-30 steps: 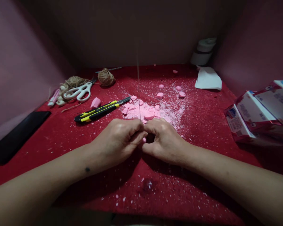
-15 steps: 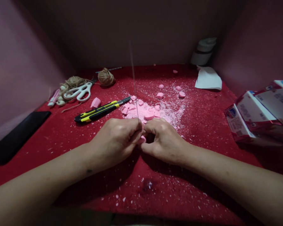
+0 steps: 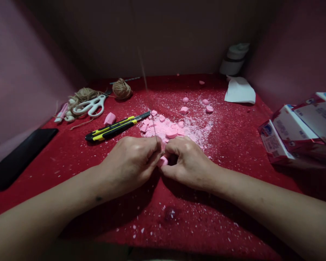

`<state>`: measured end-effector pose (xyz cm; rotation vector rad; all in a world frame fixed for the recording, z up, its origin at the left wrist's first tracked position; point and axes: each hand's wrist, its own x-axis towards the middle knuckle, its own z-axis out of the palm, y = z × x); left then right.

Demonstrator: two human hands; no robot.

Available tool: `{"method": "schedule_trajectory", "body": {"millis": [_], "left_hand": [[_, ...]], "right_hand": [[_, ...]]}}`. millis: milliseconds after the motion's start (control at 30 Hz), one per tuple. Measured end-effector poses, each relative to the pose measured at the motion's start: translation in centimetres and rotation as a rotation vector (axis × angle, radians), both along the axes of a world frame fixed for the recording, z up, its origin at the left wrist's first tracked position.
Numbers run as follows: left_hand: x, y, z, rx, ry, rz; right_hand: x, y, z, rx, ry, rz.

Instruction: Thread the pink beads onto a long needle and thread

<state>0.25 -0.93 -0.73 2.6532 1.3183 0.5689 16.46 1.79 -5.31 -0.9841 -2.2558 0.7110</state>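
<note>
My left hand [image 3: 130,161] and my right hand [image 3: 188,161] meet over a red cloth [image 3: 70,159], both with fingers curled. Between their fingertips sits a small pink piece [image 3: 163,161], pinched by my right hand. My left hand pinches a thin wire-like rod [image 3: 152,121] that rises from the fingers and leans up to the left. Just behind the hands lies a heap of pink chips and crumbs [image 3: 171,128].
A yellow-black utility knife [image 3: 116,127], white scissors [image 3: 91,105] and a ball of twine [image 3: 121,88] lie at the left. Pink heart shapes [image 3: 184,110] sit further back. White paper [image 3: 239,91], tape rolls [image 3: 235,58], cartons [image 3: 296,130] are right; a black slab [image 3: 19,156] is left.
The thin rod has tilted from upright to leaning left, and my left hand has drawn slightly left. More of the pink piece shows between the fingertips.
</note>
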Motion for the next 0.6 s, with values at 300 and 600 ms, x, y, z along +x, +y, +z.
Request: {"method": "schedule_trajectory", "body": {"millis": [300, 600], "left_hand": [[0.35, -0.16, -0.43, -0.016, -0.020, -0.017], [0.26, -0.24, 0.24, -0.145, -0.045, -0.025]], "right_hand": [[0.13, 0.03, 0.06, 0.008, -0.012, 0.019], [0.07, 0.04, 0.08, 0.010, -0.002, 0.023]]}}
